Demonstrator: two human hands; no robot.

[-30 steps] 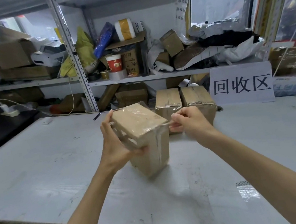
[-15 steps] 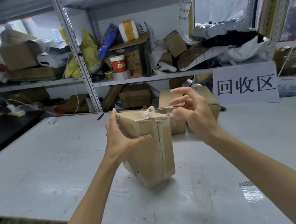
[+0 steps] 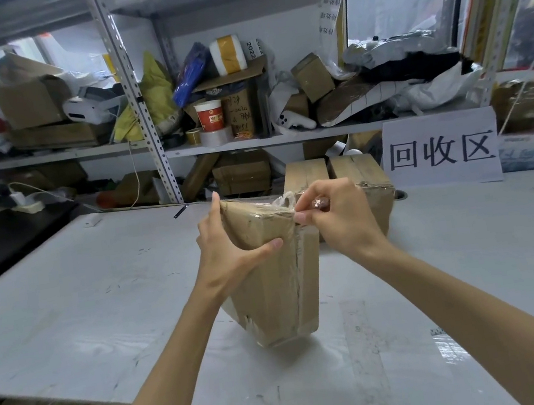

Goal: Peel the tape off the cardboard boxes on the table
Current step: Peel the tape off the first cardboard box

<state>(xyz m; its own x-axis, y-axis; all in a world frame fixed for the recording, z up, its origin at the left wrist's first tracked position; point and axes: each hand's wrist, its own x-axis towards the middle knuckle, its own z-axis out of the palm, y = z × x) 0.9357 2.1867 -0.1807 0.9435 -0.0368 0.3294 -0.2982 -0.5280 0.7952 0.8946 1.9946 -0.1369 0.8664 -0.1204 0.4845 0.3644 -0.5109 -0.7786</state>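
While the left hand (image 3: 228, 253) clasps the upended, leaning box (image 3: 273, 298), the right hand (image 3: 337, 216) pinches tape (image 3: 281, 202).

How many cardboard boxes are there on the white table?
3. One box, tilted, is in the middle, gripped by the left hand; the right hand pinches its tape. Two other boxes stand side by side behind it, partly hidden.

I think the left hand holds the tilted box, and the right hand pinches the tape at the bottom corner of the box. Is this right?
Not quite. The right hand pinches the tape at the top edge of the box, not at the bottom corner; the head view shows it. The left hand does hold the tilted box.
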